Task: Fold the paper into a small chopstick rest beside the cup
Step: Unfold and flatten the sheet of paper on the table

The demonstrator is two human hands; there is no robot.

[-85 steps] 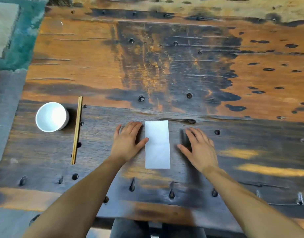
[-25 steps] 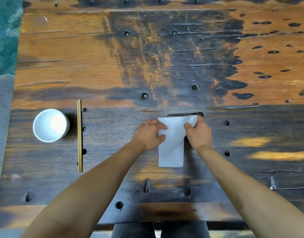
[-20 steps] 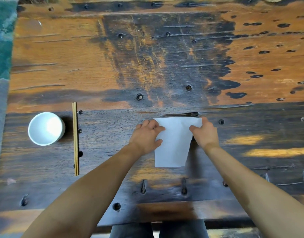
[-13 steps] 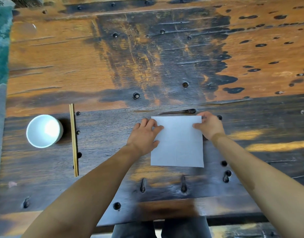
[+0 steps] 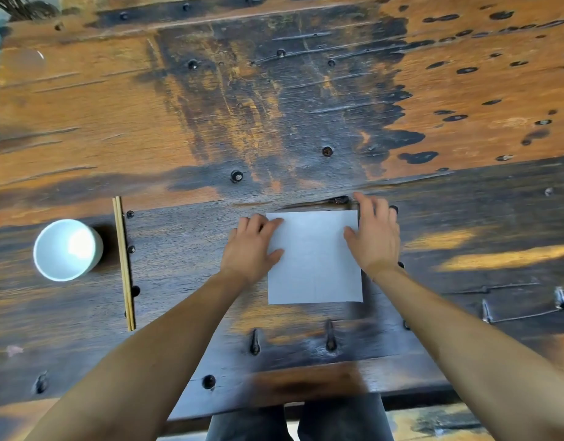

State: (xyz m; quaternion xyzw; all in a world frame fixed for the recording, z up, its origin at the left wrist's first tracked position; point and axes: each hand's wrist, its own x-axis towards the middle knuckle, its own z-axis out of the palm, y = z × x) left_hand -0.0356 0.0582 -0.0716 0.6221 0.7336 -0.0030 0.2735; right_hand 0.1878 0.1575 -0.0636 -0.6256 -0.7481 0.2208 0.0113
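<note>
1. Lying fully unfolded now, the paper (image 5: pixel 315 259) is a flat, near-square white sheet on the dark near plank of the desk (image 5: pixel 179 122); 3.4 s ago it was a narrow folded strip, and 1 s ago it was half-opened w/ its top edge lifted.
2. Left hand (image 5: pixel 250 249) rests flat on the paper's left edge, fingers straight & spread, thumb on the sheet; earlier it pinched the top-left corner.
3. Right hand (image 5: pixel 374 237) lies on the top-right corner, fingers extended past the sheet's far edge, thumb on the paper; relaxed, not pinching. 0.5 s ago it was curled on that corner.
4. Cup (image 5: pixel 67 249), white, stands upright at far left, well apart from the paper. Same spot as before.
5. Chopsticks (image 5: pixel 124 262) lie side by side just right of the cup, pointing away from the person, also unmoved.
6. Count: 1 paper, 1 cup, 2 chopsticks (1 pair), 2 hands.
7. Faint crease lines show on the sheet; too faint to count.
</note>
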